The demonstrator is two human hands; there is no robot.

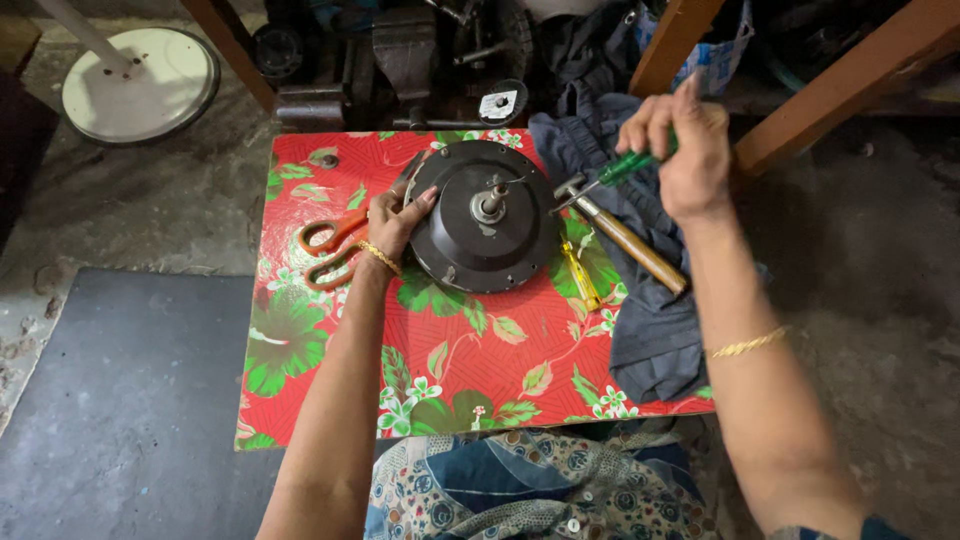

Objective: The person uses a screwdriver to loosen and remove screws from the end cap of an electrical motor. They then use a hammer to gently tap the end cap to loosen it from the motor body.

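Left hand steadies motor; right hand beside it.

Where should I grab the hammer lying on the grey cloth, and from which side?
Take the hammer by its wooden handle, around the middle. It lies flat on the grey cloth, slanting from the metal head near the dark round motor housing down to the right. Come from above on the right: that end is free, while the right hand hovers above the head.
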